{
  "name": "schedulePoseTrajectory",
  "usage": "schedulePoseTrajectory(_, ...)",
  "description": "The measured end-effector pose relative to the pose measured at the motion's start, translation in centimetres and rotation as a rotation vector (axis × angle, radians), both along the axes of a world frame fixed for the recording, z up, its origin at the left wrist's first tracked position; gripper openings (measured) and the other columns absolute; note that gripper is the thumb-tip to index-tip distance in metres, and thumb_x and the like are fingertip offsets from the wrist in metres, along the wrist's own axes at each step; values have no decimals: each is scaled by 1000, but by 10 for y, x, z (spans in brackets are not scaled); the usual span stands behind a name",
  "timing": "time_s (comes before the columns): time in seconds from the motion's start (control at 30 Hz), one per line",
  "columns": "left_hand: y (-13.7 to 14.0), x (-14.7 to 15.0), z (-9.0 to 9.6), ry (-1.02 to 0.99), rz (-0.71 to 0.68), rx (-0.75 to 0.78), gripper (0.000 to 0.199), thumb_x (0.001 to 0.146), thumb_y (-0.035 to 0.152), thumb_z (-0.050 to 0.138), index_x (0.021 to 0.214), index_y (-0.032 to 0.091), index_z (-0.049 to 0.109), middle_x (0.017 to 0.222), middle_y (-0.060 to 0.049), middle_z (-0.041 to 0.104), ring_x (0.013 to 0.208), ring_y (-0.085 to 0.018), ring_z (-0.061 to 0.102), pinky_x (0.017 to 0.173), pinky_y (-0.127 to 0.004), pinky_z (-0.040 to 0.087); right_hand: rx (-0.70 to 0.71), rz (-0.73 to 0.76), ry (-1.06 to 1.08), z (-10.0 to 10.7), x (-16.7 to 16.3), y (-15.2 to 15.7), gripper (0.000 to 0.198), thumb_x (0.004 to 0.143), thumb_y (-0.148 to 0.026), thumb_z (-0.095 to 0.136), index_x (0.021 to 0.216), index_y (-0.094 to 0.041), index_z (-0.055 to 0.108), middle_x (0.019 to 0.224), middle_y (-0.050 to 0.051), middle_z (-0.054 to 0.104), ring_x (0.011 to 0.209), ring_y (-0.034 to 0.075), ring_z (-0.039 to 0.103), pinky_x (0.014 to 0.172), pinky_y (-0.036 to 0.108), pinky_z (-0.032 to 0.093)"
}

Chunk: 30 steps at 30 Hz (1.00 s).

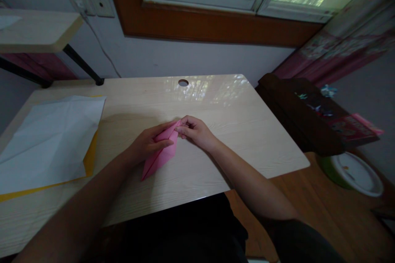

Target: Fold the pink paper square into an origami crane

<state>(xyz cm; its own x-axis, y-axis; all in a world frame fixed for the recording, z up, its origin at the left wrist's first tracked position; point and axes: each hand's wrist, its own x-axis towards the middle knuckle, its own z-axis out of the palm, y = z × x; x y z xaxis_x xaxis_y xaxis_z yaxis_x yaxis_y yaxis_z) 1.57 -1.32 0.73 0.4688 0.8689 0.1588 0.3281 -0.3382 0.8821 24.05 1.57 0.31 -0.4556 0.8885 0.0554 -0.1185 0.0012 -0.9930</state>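
A pink folded paper point(166, 154), long and pointed with a crease down its middle, lies aslant over the desk in front of me. My left hand point(151, 141) is wrapped round its left side, the thumb resting across the front face and the fingers behind its upper edge. My right hand point(194, 130) pinches the upper right tip between thumb and fingers. The paper's lower point sticks out below my left hand. Part of the upper edge is hidden by my fingers.
Large white sheets point(55, 135) lie on a yellow sheet point(90, 154) at the desk's left. The pale desk point(247, 131) has a round cable hole point(183, 83) near its back edge. A raised shelf point(37, 33) stands at the back left, a dark wooden cabinet point(296, 119) at the right.
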Motion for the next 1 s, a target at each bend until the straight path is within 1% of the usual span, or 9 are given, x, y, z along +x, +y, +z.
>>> schedulePoseTrajectory(0.13, -1, 1, -1, 31, 9, 20, 68, 87, 47, 72, 149, 29, 51, 146, -6, 61, 132, -28, 58, 112, -40, 46, 7, -2, -9, -1, 0, 0, 28, 82, -41, 79, 84, -19, 61, 65, -5, 61, 58, 9, 54, 57, 23, 43)
schedulePoseTrajectory(0.17, -1, 1, -1, 39, 15, 7, 69, 88, 46, 72, 151, 30, 49, 139, -6, 66, 125, -26, 63, 106, -38, 49, 8, -2, -14, -1, 0, 0, 29, 82, -42, 79, 84, -19, 62, 66, -5, 61, 58, 9, 54, 57, 23, 43)
schedulePoseTrajectory(0.23, -1, 1, -2, 45, 26, -37, 73, 89, 43, 70, 155, 30, 41, 115, -3, 73, 99, -19, 68, 89, -31, 54, 13, -7, -24, -1, 0, 0, 29, 82, -42, 79, 86, -19, 62, 67, -4, 62, 59, 9, 55, 58, 23, 44)
schedulePoseTrajectory(0.3, -1, 2, -4, 40, 25, -71, 77, 90, 39, 69, 158, 29, 34, 92, 2, 69, 75, -13, 62, 71, -24, 50, 23, -19, -37, 0, -1, -1, 30, 82, -44, 79, 89, -19, 63, 68, -4, 62, 59, 10, 55, 58, 23, 44)
schedulePoseTrajectory(0.37, -1, 3, -6, 38, 15, -61, 78, 90, 36, 68, 158, 27, 31, 81, 6, 61, 66, -10, 53, 63, -22, 42, 40, -29, -59, 1, -1, -1, 31, 81, -45, 80, 91, -20, 64, 69, -4, 62, 60, 10, 55, 58, 23, 44)
schedulePoseTrajectory(0.5, -1, 6, -4, 97, 18, -44, 77, 90, 34, 67, 157, 27, 31, 75, 8, 53, 63, -10, 47, 63, -22, 38, 117, -38, -143, 2, -2, -3, 31, 81, -46, 80, 91, -19, 67, 68, -4, 61, 60, 10, 53, 57, 23, 41)
schedulePoseTrajectory(0.63, -3, 9, 2, 126, 17, -67, 74, 89, 33, 66, 155, 27, 34, 80, 6, 58, 67, -11, 51, 67, -24, 41, 196, -73, -206, 2, -2, -3, 30, 85, -46, 76, 84, -17, 69, 62, -4, 58, 56, 9, 48, 54, 23, 36)
schedulePoseTrajectory(0.77, -4, 10, 4, 118, 1, -78, 70, 89, 34, 66, 153, 25, 38, 88, 3, 63, 71, -12, 54, 70, -25, 43, 169, -79, -193, 4, -1, -5, 33, 89, -50, 69, 83, -17, 68, 60, -3, 57, 55, 10, 49, 54, 23, 38)
schedulePoseTrajectory(1.0, -1, 8, 0, 36, -37, -95, 68, 90, 36, 68, 150, 25, 39, 85, 4, 63, 69, -12, 53, 66, -23, 43, 129, -37, -191, 7, 0, -5, 41, 95, -54, 60, 76, -17, 63, 60, -3, 57, 54, 9, 49, 54, 23, 39)
